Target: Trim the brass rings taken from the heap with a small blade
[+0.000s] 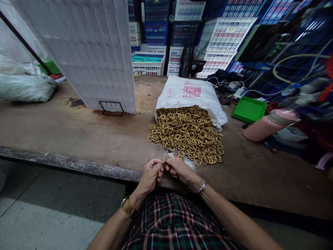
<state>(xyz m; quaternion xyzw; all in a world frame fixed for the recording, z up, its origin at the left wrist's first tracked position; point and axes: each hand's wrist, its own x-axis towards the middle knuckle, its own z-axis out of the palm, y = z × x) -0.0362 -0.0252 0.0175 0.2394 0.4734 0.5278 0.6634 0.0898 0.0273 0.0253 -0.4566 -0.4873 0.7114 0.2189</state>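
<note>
My left hand point(151, 174) is closed, pinching a brass-coloured ring point(163, 162) between thumb and fingers at the table's front edge. Close beside it, my right hand point(181, 169) is wrapped round a small flat tool point(171, 156), pale with a dark end; its exact kind is unclear. The right fingertips meet the ring or lie very near it. Just beyond both hands spreads a heap of brass-coloured rings point(187, 132), spilling out of the mouth of a white woven sack point(179, 91) with red print.
A pale upright panel point(104, 59) stands left on the brown table point(65, 135). To the right are a green tray point(249, 110), a pink bottle point(269, 125) and cables. Stacked crates point(218, 34) fill the back. A filled plastic bag point(26, 83) lies far left.
</note>
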